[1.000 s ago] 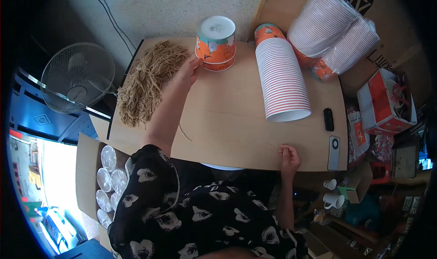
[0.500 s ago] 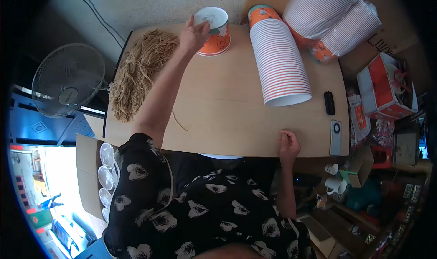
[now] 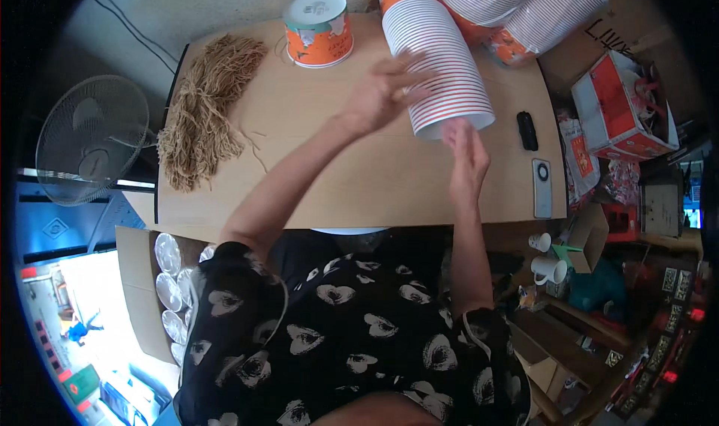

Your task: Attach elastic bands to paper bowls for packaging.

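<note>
A long stack of nested paper buckets (image 3: 442,66) lies on its side, its white open mouth toward me. Over its left side, my left hand (image 3: 382,92) is open, the fingers spread and smeared by motion; whether it touches the stack I cannot tell. My right hand (image 3: 467,156) is at the mouth, fingers stretched forward with their tips just inside the nearest rim, and no firm grip shows. An orange and green paper bucket (image 3: 318,40) stands upside down at the back, with nobody touching it. A bundle of tan twine (image 3: 206,111) lies at the table's left.
Wrapped bucket stacks (image 3: 550,14) crowd the back right of the table (image 3: 337,179). A black object (image 3: 526,130) and a phone (image 3: 541,188) lie near the right edge. Left of the table are a fan (image 3: 93,141) and a carton of clear lids (image 3: 138,276).
My left hand has left the upside-down bucket and swung right to the stack. My right hand has risen from the table's front edge to the stack's mouth. The view has shifted slightly.
</note>
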The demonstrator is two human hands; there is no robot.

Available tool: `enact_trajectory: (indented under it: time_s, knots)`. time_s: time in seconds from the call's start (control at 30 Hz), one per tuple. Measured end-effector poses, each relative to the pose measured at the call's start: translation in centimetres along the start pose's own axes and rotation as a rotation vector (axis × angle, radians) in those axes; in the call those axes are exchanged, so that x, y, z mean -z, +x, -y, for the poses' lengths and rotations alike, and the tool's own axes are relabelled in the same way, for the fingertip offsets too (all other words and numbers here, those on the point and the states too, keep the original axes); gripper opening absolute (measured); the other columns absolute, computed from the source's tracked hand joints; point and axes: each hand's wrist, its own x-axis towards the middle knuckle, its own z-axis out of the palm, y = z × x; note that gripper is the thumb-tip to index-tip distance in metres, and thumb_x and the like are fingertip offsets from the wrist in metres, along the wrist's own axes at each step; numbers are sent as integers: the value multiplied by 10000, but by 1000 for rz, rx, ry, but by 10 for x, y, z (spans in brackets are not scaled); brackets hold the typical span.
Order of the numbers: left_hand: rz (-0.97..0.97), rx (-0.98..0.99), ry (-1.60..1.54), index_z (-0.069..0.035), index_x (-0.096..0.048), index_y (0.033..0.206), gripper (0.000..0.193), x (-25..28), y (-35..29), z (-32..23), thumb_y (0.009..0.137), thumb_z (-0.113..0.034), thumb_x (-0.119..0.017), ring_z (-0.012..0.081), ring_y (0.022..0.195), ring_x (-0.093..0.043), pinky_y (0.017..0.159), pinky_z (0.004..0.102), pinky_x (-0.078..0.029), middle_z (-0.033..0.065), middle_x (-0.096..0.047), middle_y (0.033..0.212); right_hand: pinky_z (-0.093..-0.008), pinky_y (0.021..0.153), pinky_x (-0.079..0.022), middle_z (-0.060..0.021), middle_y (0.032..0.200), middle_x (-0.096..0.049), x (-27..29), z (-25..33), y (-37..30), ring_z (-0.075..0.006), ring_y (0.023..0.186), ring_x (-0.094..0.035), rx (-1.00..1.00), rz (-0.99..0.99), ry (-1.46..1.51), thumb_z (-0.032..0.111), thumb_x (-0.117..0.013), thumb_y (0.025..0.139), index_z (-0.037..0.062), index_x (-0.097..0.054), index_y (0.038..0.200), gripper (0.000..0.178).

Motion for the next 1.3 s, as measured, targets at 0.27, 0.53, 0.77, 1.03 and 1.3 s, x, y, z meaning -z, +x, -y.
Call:
enact_trajectory:
  time_s: [0.27, 0.53, 0.77, 1.03, 1.3]
  knots:
    - [32, 45, -72, -157, -703, 1251, 379, -35, -11, -20, 875, -190, -741, 352, 1309, -538, 1134, 470, -407, 148, -602, 1380, -413, 875, -593, -204, 1190, -641, -16, 1, 30, -301, 1015, -696, -109, -11, 358, 202, -596, 1021, -88, -567, 1194, 339]
    - [-4, 12, 72, -151, -697, 1220, 356, -36, -16, -31, 871, -218, -721, 337, 1219, -600, 1028, 432, -506, 152, -618, 1342, -398, 776, -607, -165, 1037, -691, -15, -3, 21, -266, 899, -712, -110, -44, 272, 170, -632, 994, -78, -630, 1087, 265]
    - [-80, 91, 53, -115, -709, 1135, 282, -28, -43, -32, 880, -234, -689, 335, 1051, -671, 919, 414, -547, 153, -663, 1216, -262, 667, -493, -42, 836, -653, 24, 63, -73, -68, 754, -580, 172, 83, -506, 87, -615, 959, -87, -619, 925, 178]
    - [245, 428, 176, -46, -739, 972, 163, 106, -180, -36, 849, -154, -742, 313, 897, -681, 800, 396, -551, 117, -688, 986, -356, 561, -476, -167, 719, -602, -17, 112, -119, -280, 582, -588, 260, 474, -616, 30, -669, 881, 6, -636, 909, 50]
    - [329, 419, 332, -72, -731, 873, 119, 179, -237, -30, 773, -135, -751, 302, 964, -630, 835, 403, -526, 86, -667, 913, -412, 781, -493, -105, 852, -703, -100, 56, -87, -275, 816, -679, 924, 468, -782, 76, -713, 867, 30, -668, 990, 138]
